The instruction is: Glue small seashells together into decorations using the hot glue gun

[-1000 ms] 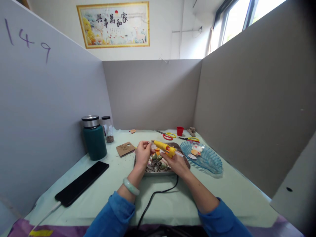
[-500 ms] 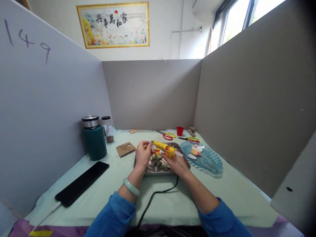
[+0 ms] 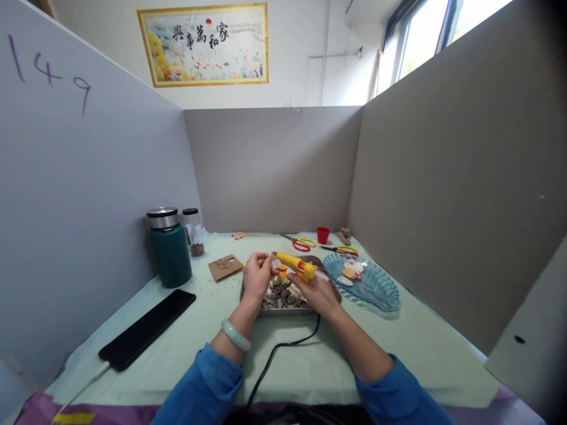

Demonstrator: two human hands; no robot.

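Compared with the earlier frames, both hands held the same position. My right hand gripped the yellow glue gun above the metal tray, its nozzle beside my left hand. The left fingers were closed in a pinch; the item between them was too small to identify. The left partition bore a handwritten "149"; the wall poster read "家和萬事興". Pale green cloth covered the table.
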